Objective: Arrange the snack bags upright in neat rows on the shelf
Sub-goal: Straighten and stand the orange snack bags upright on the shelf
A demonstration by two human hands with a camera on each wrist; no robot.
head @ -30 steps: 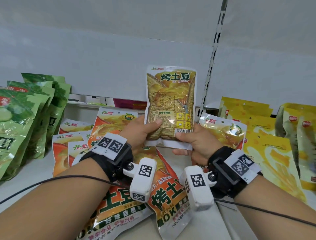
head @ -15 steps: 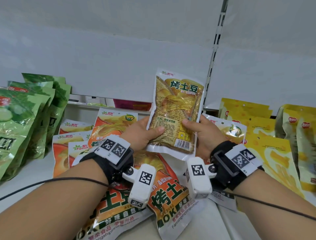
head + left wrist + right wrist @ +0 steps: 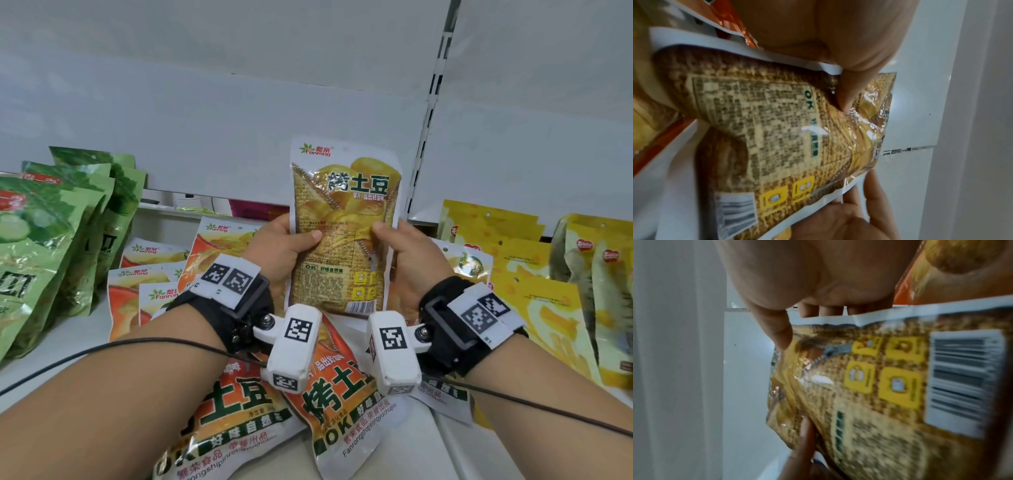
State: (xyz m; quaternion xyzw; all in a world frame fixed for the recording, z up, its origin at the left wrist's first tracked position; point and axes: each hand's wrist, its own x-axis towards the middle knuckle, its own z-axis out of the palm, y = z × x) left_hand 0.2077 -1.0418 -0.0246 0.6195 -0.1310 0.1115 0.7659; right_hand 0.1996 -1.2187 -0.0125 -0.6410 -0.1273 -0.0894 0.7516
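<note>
Hands meet on one golden potato-chip bag (image 3: 342, 236), held upright above the shelf (image 3: 51, 346), its printed face toward the camera; the left hand (image 3: 279, 251) has its grip closed on the bag's left edge, thumb (image 3: 846, 92) pressed on the front; the right hand (image 3: 409, 255) has its grip closed on the right edge, thumb (image 3: 780, 332) on the front, fingers behind. Below the held bag, orange bags (image 3: 329, 411) of the same brand lie flat on the shelf in a loose overlapping heap; left of it, green bags (image 3: 44, 240) stand upright in a row; right of it, yellow bags (image 3: 534, 274) lean back in rows; behind it rises the white back panel (image 3: 222, 130) with a slotted upright (image 3: 430, 102).
</note>
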